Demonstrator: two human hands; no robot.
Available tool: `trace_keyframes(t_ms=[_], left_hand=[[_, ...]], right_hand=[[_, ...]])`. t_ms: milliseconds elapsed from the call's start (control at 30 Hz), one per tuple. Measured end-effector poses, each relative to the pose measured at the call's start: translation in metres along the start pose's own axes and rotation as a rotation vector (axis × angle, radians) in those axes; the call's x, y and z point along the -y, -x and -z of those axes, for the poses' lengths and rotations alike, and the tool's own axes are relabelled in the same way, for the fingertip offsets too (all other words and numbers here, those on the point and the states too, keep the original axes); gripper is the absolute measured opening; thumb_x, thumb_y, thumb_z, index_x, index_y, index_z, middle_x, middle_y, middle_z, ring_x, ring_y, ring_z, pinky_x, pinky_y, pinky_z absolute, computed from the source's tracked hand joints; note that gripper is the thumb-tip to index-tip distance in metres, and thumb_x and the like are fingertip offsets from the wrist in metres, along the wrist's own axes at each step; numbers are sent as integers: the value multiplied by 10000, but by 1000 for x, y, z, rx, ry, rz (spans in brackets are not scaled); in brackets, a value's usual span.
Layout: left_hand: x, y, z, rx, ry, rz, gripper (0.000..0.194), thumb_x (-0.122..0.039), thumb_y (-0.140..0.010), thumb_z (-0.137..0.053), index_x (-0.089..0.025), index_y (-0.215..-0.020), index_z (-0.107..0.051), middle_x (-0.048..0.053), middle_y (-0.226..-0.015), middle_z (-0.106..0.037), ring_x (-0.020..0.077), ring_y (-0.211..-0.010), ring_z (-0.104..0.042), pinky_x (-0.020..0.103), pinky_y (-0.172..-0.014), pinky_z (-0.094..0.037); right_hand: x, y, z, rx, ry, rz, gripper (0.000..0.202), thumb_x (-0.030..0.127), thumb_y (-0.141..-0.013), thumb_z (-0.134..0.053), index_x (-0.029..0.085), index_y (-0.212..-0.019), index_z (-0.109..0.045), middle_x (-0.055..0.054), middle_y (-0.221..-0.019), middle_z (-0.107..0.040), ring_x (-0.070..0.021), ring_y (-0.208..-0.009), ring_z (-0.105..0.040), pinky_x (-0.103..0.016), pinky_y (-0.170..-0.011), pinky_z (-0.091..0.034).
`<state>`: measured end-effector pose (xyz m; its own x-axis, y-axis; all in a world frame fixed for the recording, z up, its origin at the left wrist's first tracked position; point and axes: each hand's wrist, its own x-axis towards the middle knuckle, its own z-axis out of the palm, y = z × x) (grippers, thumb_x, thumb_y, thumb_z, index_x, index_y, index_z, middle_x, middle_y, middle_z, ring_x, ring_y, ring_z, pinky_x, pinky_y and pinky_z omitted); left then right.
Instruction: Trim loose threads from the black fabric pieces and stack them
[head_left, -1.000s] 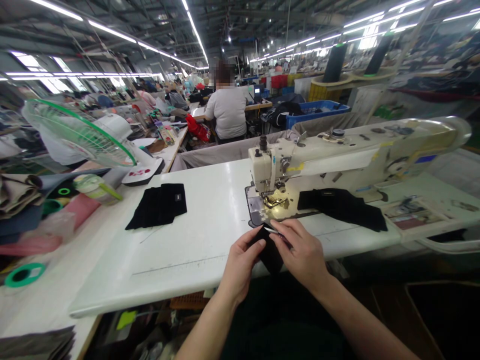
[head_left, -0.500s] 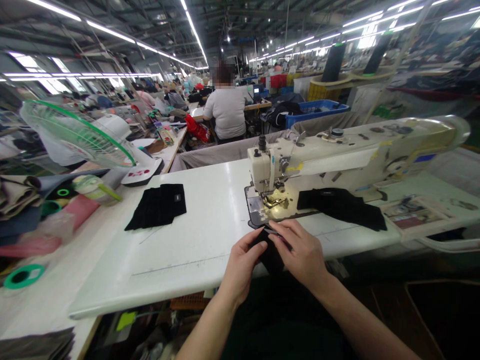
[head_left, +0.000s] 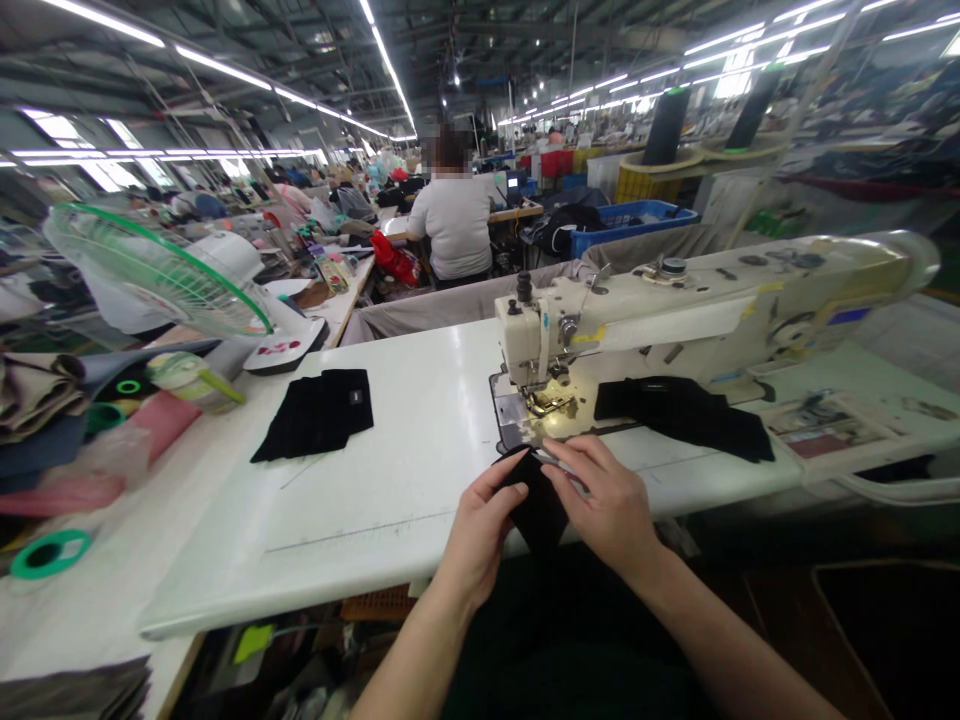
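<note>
A black fabric piece hangs between my two hands at the front edge of the sewing table, just before the machine's needle plate. My left hand pinches its left side between thumb and fingers. My right hand is closed at its upper right edge, its fingertips holding something thin that I cannot make out clearly. Behind the hands stands the sewing machine, its lamp lighting the presser foot. Black fabric pieces lie on the machine bed to the right.
More black fabric pieces with a small label lie on the white table at left. A green-rimmed fan stands at the back left, near a lidded jar. A person in a light shirt sits further off.
My hands have drawn slightly apart at the fabric's top edge. More of the black piece shows between them, spread flatter. Other things lie as before.
</note>
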<state>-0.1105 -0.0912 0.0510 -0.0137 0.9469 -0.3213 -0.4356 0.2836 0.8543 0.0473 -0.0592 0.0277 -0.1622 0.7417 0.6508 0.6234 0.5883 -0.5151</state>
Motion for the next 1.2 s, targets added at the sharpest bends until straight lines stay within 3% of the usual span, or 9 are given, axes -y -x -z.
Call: trace_keyframes(t_ms=[433, 700, 1200], left_hand=[[2, -1, -2, 4, -7, 5, 411, -191, -680, -737, -209, -1091, -743, 52, -1018, -747, 197, -923, -641, 286, -844, -461], [2, -4, -3, -11, -75, -80, 222, -276, -729, -775, -180, -926, -744, 41, -931, -734, 161, -834, -624, 278, -838, -457], [2, -3, -1, -41, -53, -42, 362, -263, -707, -779, -197, -1061, -749, 66, -1056, -755, 211, -956, -656, 316, -926, -458]], right_hand=[[1, -1, -1, -14, -17, 23, 278, 260, -952, -547, 206, -1195, -670, -77, -983, -676, -170, -827, -670, -267, -706, -550], [6, 1, -1, 12, 9, 101, 266, 225, -961, -535, 206, -1182, -682, -66, -952, -696, -168, -816, -670, -278, -731, -538], [0, 1, -1, 6, 13, 25, 273, 255, -955, -548, 180, -1186, -672, -73, -978, -668, -171, -825, -667, -274, -725, -532]])
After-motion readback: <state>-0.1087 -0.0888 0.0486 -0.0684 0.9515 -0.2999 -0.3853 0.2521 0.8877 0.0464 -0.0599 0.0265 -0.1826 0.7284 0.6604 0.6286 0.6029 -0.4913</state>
